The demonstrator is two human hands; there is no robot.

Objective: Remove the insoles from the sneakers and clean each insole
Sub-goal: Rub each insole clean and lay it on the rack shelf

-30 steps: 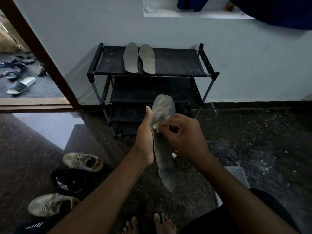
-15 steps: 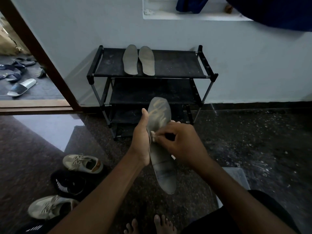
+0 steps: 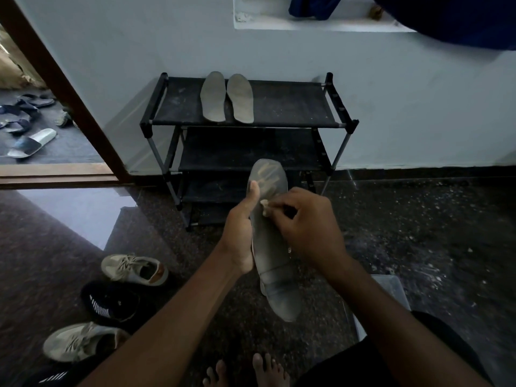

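Dark insole [image 3: 272, 255]: held upright in mid-air in front of the shoe rack [image 3: 293, 107], toe end uppermost. At its left edge, the left hand [image 3: 240, 238] grips it, thumb [image 3: 254, 191] laid along the face, the other fingers hidden behind. At its mid-face, the right hand [image 3: 310, 227], fingers curled, pinches a small pale wad [image 3: 264, 208] against the surface just below the worn toe patch. A pair of grey insoles [image 3: 213, 97] lies side by side on the rack's top shelf. Beige and black sneakers [image 3: 134, 269] stand on the floor to the left.
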